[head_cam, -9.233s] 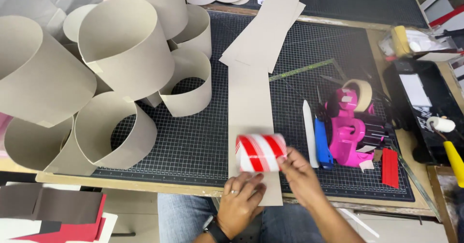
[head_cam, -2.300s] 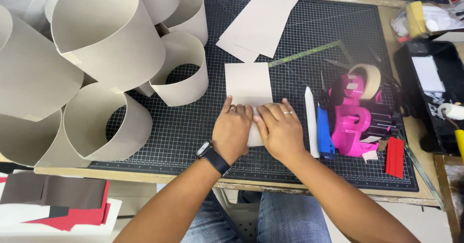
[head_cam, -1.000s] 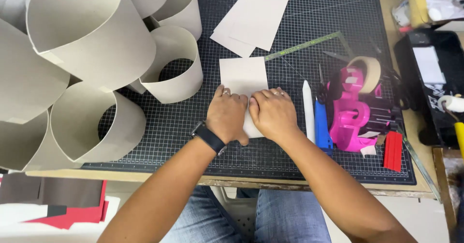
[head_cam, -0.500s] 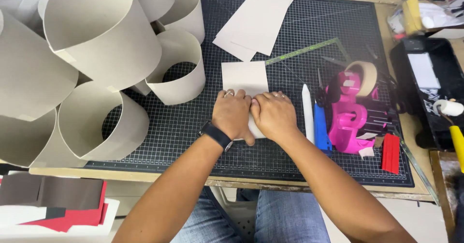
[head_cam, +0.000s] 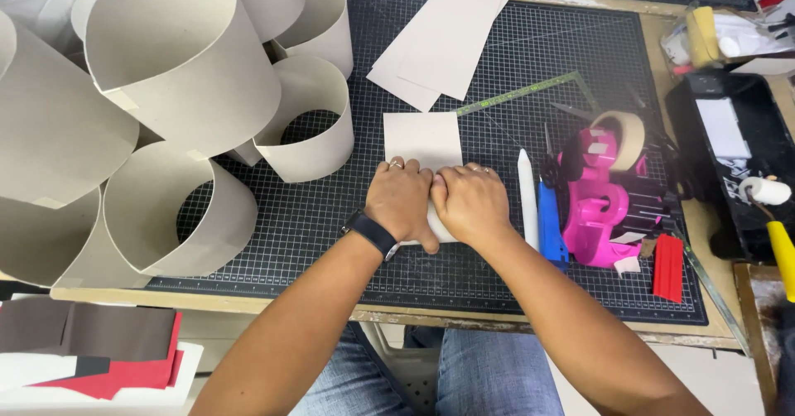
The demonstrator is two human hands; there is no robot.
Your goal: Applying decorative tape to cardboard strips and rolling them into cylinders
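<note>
- Your left hand (head_cam: pixel 403 203) and right hand (head_cam: pixel 470 203) lie side by side, knuckles touching, near the middle of the dark gridded cutting mat (head_cam: pixel 331 217) on the worktop (head_cam: pixel 248 304).
- Both hands are curled down and pressing on a small grey card strip (head_cam: pixel 422 139); the far end of the strip lies flat on the mat beyond your fingers, and a pale rolled edge of it shows under your palms.
- Each hand is closed over that rolled part, fingers bent, gripping the card rather than lying flat.
- You wear a dark wristwatch (head_cam: pixel 372 233) on the left wrist and a ring on each hand.
- Just beside your right hand lie a white bone folder (head_cam: pixel 527 197) and a blue tool (head_cam: pixel 550 230), parallel to each other.
- Further right stands a pink tape dispenser (head_cam: pixel 598 205) with a roll of beige tape (head_cam: pixel 623 134), and near it a red block (head_cam: pixel 667 267).
- A green metal ruler (head_cam: pixel 517 95) lies slanted on the mat beyond the strip, next to larger flat grey card sheets (head_cam: pixel 447 35).
- To your left, several grey card loops (head_cam: pixel 178 56) stand on edge, crowding one another.
- At the lower left lie red and brown paper pieces (head_cam: pixel 91 350).
</note>
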